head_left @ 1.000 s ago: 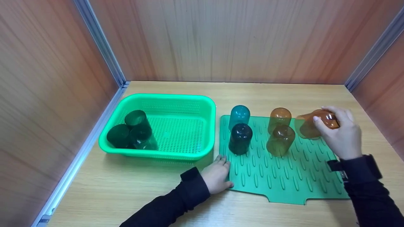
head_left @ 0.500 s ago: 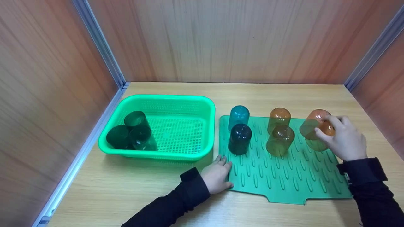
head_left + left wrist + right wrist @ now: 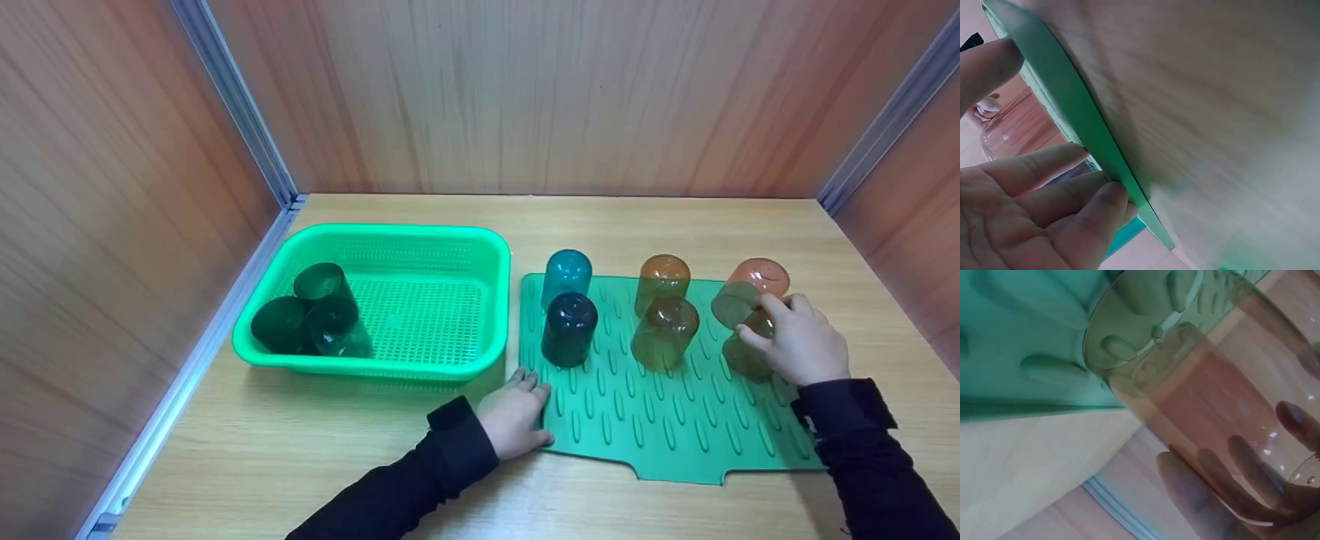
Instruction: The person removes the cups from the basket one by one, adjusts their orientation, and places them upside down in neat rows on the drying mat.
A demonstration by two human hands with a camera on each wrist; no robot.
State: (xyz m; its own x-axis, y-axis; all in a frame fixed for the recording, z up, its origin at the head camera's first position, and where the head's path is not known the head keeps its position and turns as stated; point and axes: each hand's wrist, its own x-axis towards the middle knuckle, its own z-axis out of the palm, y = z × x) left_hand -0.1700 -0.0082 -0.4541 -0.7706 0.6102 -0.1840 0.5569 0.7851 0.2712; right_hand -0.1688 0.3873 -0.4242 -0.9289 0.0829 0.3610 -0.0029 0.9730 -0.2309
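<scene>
My right hand [image 3: 808, 345] grips an amber drinking glass [image 3: 746, 358] near its base. That glass is mouth down over the right part of a green ridged mat [image 3: 675, 442]. In the right wrist view, my fingers [image 3: 1252, 467] curl round the see-through glass [image 3: 1207, 394], whose rim is at the mat; whether it fully touches is unclear. Just behind it is a pinkish glass [image 3: 761, 276]. My left hand [image 3: 512, 418] rests on the mat's left edge, fingers extended. The left wrist view has those fingers [image 3: 1044, 169] touching the mat's edge [image 3: 1095, 124].
Upside down on the mat stand a blue glass [image 3: 568, 277], a dark glass [image 3: 570, 330], an orange glass [image 3: 664, 281] and an amber glass [image 3: 665, 334]. Left of the mat, a green basket [image 3: 480, 360] holds three dark green glasses [image 3: 322, 307]. Wooden panels [image 3: 525, 97] enclose the table.
My right hand has brought the amber glass down from a tilted position near the mat's back right to upside down in front of the pinkish glass. My left hand stays put.
</scene>
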